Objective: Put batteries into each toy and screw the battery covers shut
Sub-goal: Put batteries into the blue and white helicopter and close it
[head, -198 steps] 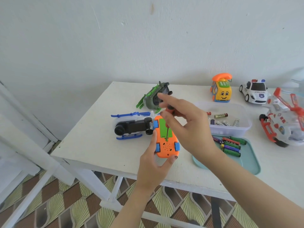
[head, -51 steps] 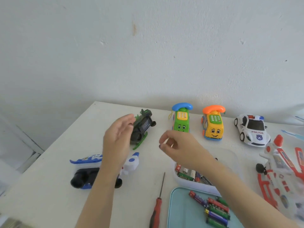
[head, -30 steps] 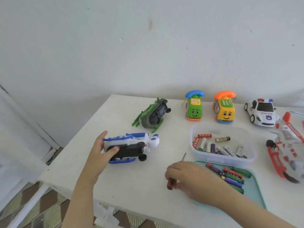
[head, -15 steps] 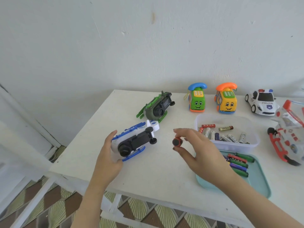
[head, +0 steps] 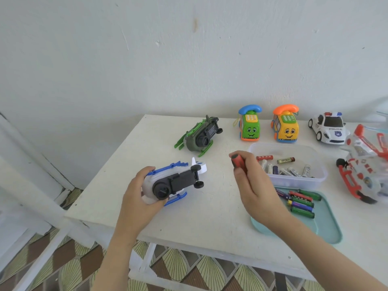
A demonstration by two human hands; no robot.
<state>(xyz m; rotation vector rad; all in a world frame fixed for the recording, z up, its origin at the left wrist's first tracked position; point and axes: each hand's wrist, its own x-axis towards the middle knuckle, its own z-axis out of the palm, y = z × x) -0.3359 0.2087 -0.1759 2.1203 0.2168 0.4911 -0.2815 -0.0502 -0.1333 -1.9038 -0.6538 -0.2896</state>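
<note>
Toy helicopter (head: 174,181), blue and white plastic, lies belly up near the front left of the table (head: 210,219), black underside showing. The left hand (head: 137,201) grips its nose, fingers curled round it. Just beside, the right hand (head: 254,187) clasps one screwdriver (head: 236,161) by its red-and-black handle. One clear plastic tub (head: 294,182) holds cylindrical batteries (head: 285,160), too jumbled to count; about five more lie on one teal tray (head: 328,227). Five further toys stand beyond: green helicopter (head: 199,136), two phone cars (head: 249,128), police car (head: 328,128), red-and-white helicopter (head: 365,171).
</note>
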